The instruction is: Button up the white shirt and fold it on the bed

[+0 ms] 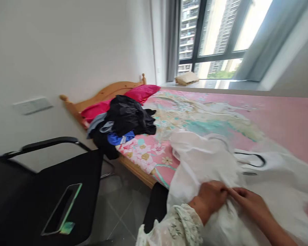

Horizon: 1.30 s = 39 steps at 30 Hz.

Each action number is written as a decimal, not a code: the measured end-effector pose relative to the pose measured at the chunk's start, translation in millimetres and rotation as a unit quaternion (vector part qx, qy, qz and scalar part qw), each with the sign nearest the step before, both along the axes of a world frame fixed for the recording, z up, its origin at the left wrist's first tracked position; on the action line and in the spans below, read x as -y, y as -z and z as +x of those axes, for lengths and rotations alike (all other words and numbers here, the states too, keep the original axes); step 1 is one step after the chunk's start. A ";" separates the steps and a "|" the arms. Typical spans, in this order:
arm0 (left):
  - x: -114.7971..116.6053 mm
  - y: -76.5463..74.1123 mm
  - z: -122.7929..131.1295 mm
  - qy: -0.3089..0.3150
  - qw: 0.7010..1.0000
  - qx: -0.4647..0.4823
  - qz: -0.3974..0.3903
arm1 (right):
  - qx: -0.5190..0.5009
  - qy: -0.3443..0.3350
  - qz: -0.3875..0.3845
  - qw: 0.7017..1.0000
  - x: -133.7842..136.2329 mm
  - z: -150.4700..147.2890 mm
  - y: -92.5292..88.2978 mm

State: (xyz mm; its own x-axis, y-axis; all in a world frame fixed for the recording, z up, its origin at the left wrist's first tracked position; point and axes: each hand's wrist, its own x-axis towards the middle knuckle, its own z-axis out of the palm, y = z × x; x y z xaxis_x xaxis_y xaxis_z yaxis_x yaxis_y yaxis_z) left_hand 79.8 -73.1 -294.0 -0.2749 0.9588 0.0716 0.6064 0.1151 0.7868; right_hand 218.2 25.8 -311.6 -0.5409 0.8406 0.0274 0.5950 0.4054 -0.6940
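Observation:
A white garment (202, 164) is bunched over the near edge of the bed and spreads toward me. My left hand (213, 197), its sleeve pale with a leaf print, is closed on a fold of that fabric. Right beside it, my right hand (248, 201) pinches the same fabric, and the fingertips of both hands meet. Just beyond my hands, a thin black band (259, 160) curves across the white cloth. More white fabric (279, 177) lies to the right; I cannot tell whether it is the same piece. What the fingertips grip exactly is hidden.
The bed has a pink floral sheet (159, 150) and a wooden headboard (115, 87). Dark clothes (129, 114) are heaped by red pillows (143, 92). A black chair (84, 191) at left holds a phone (63, 208). A folded beige bundle (187, 78) rests on the windowsill.

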 end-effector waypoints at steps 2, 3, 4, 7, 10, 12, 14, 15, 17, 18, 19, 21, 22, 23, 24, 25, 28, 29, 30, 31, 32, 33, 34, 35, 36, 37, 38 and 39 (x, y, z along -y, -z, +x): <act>-1.8 -4.4 -2.4 0.008 1.000 0.003 0.016 | -0.002 -0.005 -0.121 0.993 4.2 -9.0 -21.7; -3.8 -5.8 -3.8 0.008 1.000 0.006 0.024 | -0.021 0.008 -0.150 0.988 4.8 -13.0 -27.8; -6.3 -6.7 -5.2 0.010 0.999 0.008 0.032 | -0.045 0.029 -0.185 0.981 4.5 -16.1 -31.0; -12.8 -7.3 -8.6 0.012 0.998 0.012 0.052 | -0.099 0.067 -0.251 0.960 2.1 -19.5 -30.3; -14.2 -6.3 -9.9 0.012 0.997 0.012 0.071 | -0.128 0.070 -0.273 0.951 1.6 -17.0 -27.8; -13.5 -5.3 -10.0 0.013 0.997 0.012 0.082 | -0.144 0.055 -0.286 0.946 1.3 -14.4 -28.7; -13.0 -4.7 -9.6 0.015 0.996 0.009 0.093 | -0.155 0.032 -0.295 0.942 0.5 -11.8 -30.9; -13.0 -4.8 -9.2 0.018 0.995 0.007 0.099 | -0.160 0.020 -0.298 0.941 -0.1 -10.6 -32.0; -13.3 -5.5 -8.4 0.025 0.994 -0.002 0.108 | -0.170 -0.002 -0.298 0.939 -0.8 -8.4 -33.7; -13.5 -6.0 -8.0 0.030 0.993 -0.006 0.112 | -0.176 -0.010 -0.295 0.939 -1.0 -7.4 -34.1; -13.6 -6.5 -7.6 0.035 0.993 -0.011 0.114 | -0.182 -0.016 -0.290 0.939 -1.0 -6.5 -34.4; -14.0 -7.3 -7.3 0.046 0.992 -0.019 0.119 | -0.194 -0.022 -0.277 0.941 -0.7 -5.2 -34.4; -14.1 -7.4 -7.4 0.051 0.991 -0.022 0.122 | -0.199 -0.022 -0.269 0.942 -0.3 -4.8 -34.3; -14.2 -7.5 -7.7 0.055 0.990 -0.025 0.124 | -0.204 -0.020 -0.262 0.943 0.3 -4.8 -34.0; -14.3 -7.5 -8.0 0.058 0.990 -0.028 0.125 | -0.209 -0.016 -0.256 0.944 1.2 -5.1 -33.4; -14.4 -7.6 -8.4 0.060 0.990 -0.030 0.126 | -0.212 -0.014 -0.251 0.945 2.6 -5.7 -32.6; -13.9 -8.5 -9.1 0.054 0.990 -0.038 0.127 | -0.246 0.053 -0.203 0.946 9.1 -9.7 -27.6; -13.6 -9.0 -9.0 0.050 0.990 -0.040 0.128 | -0.267 0.100 -0.171 0.943 11.4 -11.4 -25.5; -13.2 -9.6 -8.7 0.047 0.990 -0.042 0.130 | -0.284 0.149 -0.136 0.937 13.1 -13.0 -23.7; -12.7 -10.1 -8.3 0.046 0.989 -0.043 0.133 | -0.292 0.196 -0.104 0.930 13.7 -14.4 -22.7; -12.2 -10.6 -7.8 0.046 0.988 -0.045 0.137 | -0.286 0.228 -0.082 0.927 12.8 -15.3 -22.7; -11.6 -10.9 -7.3 0.048 0.988 -0.048 0.140 | -0.265 0.242 -0.072 0.930 9.9 -15.7 -24.1; -11.1 -11.1 -6.8 0.050 0.987 -0.053 0.143 | -0.239 0.242 -0.073 0.938 4.9 -15.6 -27.0; -10.6 -11.3 -6.5 0.052 0.986 -0.058 0.145 | -0.216 0.235 -0.079 0.944 -1.9 -14.9 -31.2; -10.2 -11.4 -6.2 0.054 0.986 -0.065 0.147 | -0.202 0.225 -0.087 0.949 -10.3 -14.1 -36.4; -9.9 -11.5 -6.1 0.055 0.985 -0.070 0.148 | -0.198 0.213 -0.097 0.952 -19.7 -13.4 -42.1; -9.8 -11.7 -6.0 0.056 0.985 -0.072 0.148 | -0.203 0.203 -0.109 0.952 -29.4 -13.2 -47.7; -9.9 -11.8 -6.0 0.057 0.985 -0.073 0.148 | -0.214 0.197 -0.124 0.949 -38.7 -13.8 -52.8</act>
State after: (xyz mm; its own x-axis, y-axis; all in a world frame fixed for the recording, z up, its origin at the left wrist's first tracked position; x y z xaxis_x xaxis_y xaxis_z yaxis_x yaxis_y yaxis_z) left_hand 73.8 -63.2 -282.2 -0.1324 0.9143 0.3827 0.7111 -0.1814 0.6793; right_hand 204.4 64.5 -258.8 -0.1672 0.9846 -0.0514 0.3091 0.0028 -0.9510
